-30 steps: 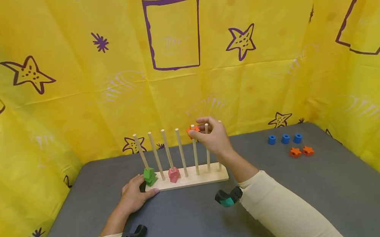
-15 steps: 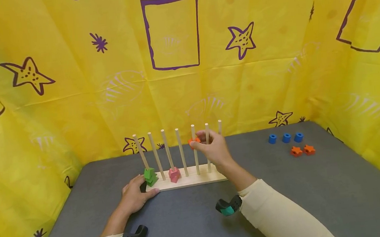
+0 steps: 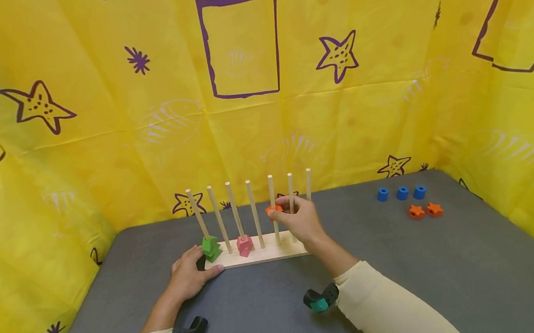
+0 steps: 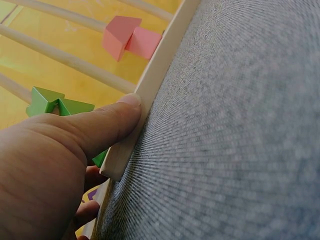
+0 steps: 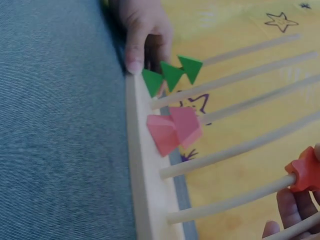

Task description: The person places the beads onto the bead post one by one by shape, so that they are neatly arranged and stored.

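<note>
A wooden base [image 3: 266, 254] carries several upright pegs. Around its left end my left hand [image 3: 189, 274] is curled, the thumb on the front edge in the left wrist view. Green pieces [image 3: 211, 248] are stacked on the leftmost peg beside that hand, and pink pieces [image 3: 244, 245] sit low on the third peg. My right hand [image 3: 304, 220] pinches an orange star bead [image 3: 271, 209], threaded partway down the fifth peg [image 3: 276, 233]. In the right wrist view the star bead [image 5: 306, 171] is around the peg, well above the base; part of the hand is cut off.
Two orange star beads [image 3: 416, 212] lie on the dark tabletop [image 3: 375, 242] at the right. Behind them stand three blue cylinder beads [image 3: 402, 193]. A yellow patterned cloth [image 3: 245, 136] hangs behind the table and along both sides.
My right hand has moved down with the orange star bead, from near the top of the fifth peg to partway down it. The left hand has stayed on the base.
</note>
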The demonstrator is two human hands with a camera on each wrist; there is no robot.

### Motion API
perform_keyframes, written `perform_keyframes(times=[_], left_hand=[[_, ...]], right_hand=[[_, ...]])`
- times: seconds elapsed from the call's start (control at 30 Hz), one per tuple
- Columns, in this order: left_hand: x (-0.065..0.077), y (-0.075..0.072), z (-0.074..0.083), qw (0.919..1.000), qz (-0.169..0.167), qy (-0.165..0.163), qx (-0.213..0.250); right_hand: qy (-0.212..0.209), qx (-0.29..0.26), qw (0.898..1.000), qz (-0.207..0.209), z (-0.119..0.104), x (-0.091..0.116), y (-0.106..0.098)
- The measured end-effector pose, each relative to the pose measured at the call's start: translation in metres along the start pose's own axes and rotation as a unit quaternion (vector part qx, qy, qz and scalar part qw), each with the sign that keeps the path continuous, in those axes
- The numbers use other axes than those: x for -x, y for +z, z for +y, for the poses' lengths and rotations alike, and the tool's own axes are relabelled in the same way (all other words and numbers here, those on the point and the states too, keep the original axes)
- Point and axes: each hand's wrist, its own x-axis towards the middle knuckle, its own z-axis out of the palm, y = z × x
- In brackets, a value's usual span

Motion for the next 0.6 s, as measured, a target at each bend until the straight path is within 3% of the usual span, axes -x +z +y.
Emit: perform_keyframes(times=[0.23,0.6], left_hand=[[0.0,0.0,-0.001,1.0,0.005,0.008,0.001],[0.0,0.001,-0.002,0.9997,0.012,0.02,0.0]], right_hand=[[-0.003,-0.004,1.0,-0.005,0.015,0.001,0.0],[0.0,0.049,0.999,-0.002,0.042,0.006,-0.001]])
